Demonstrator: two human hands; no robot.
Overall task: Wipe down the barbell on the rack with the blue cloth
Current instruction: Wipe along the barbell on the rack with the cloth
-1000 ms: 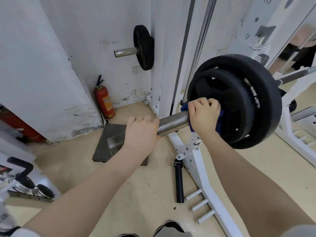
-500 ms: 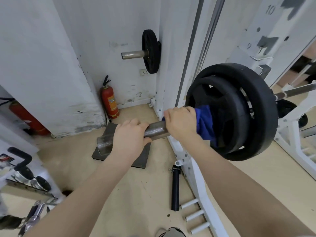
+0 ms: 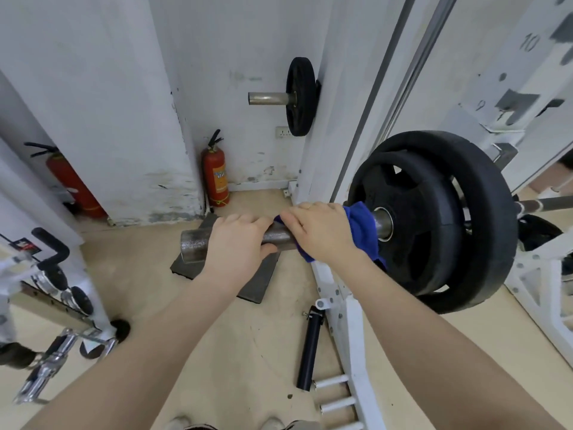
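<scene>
Your left hand [image 3: 237, 240] grips the barbell [image 3: 195, 247] sleeve near its left end; your right hand [image 3: 322, 232], just beside it, clamps the cloth [image 3: 362, 225] round the sleeve, left of the plates [image 3: 434, 218].

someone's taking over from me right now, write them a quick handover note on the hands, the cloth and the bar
Left hand: grips the bare barbell sleeve near its free end, steadying it.
Right hand: wraps the blue cloth round the sleeve, next to the weight plates.
Done: cannot tell how much is wiped.
Left: the sleeve end under the left hand, then the shaft beyond the plates.
</scene>
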